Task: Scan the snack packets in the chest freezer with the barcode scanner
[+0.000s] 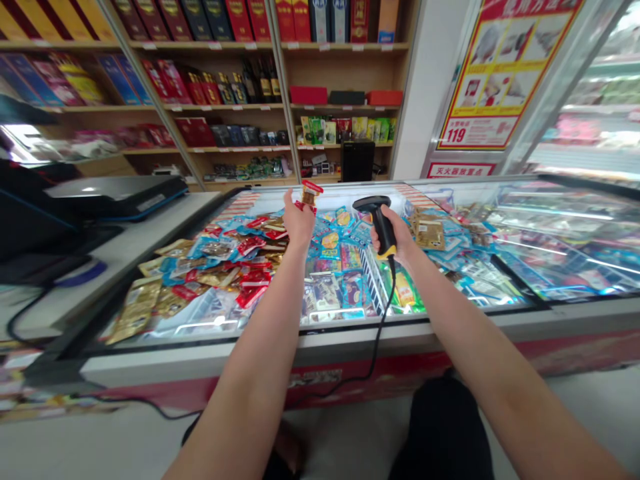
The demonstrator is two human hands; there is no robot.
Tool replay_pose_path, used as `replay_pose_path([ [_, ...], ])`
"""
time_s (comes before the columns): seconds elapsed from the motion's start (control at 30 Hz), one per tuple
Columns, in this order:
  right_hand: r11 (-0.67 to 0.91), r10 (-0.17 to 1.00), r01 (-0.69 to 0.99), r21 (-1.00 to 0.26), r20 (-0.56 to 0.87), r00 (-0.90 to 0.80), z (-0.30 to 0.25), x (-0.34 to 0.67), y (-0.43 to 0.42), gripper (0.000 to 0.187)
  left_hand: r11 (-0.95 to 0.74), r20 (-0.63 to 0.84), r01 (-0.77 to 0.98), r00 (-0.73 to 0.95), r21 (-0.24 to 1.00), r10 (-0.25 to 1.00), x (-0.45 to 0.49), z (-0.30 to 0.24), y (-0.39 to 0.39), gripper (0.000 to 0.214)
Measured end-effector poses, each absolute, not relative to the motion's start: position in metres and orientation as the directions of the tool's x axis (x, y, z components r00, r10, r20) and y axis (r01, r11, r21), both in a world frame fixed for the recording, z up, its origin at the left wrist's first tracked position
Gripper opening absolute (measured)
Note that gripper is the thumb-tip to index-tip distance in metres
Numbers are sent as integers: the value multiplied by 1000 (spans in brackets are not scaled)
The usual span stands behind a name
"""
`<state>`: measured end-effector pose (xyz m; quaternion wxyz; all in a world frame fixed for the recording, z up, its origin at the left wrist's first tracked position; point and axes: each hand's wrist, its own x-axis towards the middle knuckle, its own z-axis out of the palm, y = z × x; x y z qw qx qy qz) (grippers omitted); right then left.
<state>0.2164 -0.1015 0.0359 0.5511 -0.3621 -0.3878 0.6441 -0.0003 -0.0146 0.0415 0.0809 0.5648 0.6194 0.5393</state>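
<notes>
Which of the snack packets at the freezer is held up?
The small red packet pinched in the left hand; the other packets lie on or in the freezer. The right hand holds a scanner.

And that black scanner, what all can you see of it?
The scanner is gripped by its handle in the right hand, held out over the display case. It looks plastic: broad black head, black handle, yellow trim near the bottom. It tilts slightly, the head jutting toward the picture's left. A dark cable runs from its base and hangs past the case's front edge.
</notes>
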Motion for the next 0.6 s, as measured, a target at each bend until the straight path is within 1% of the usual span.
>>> replay_pose_path([
  [0.07, -89, 992, -436, -896, -39, -121, 36, 216, -101, 48, -170, 523, 637, -419, 752, 742, -19, 52, -20, 62],
  [0.17, -79, 993, -441, -894, -30, -117, 35, 217, -100, 47, 18, 460, 695, -495, 718, 737, -43, 58, -26, 55],
  [0.23, -73, 993, -441, -895, -24, -115, 35, 217, -100, 47, 166, 421, 751, -522, 639, 742, -53, 54, -28, 44],
  [0.3, -72, 993, -440, -895, -25, -111, 35, 218, -100, 48, 248, 423, 808, -510, 535, 749, -58, 47, -28, 35],
  [0.37, -76, 994, -439, -895, -32, -107, 35, 218, -100, 49, 259, 438, 849, -472, 461, 765, -58, 40, -28, 34],
  [0.4, -75, 994, -442, -894, -32, -105, 35, 219, -100, 49, 251, 448, 860, -456, 445, 769, -56, 38, -28, 36],
  [0.5, -52, 996, -462, -885, -14, -86, 34, 221, -98, 47, 183, 519, 877, -419, 445, 745, -44, 36, -31, 40],
  [0.6, -7, 998, -486, -874, 22, -55, 33, 225, -96, 48, 50, 600, 900, -330, 434, 729, -21, 38, -36, 36],
])
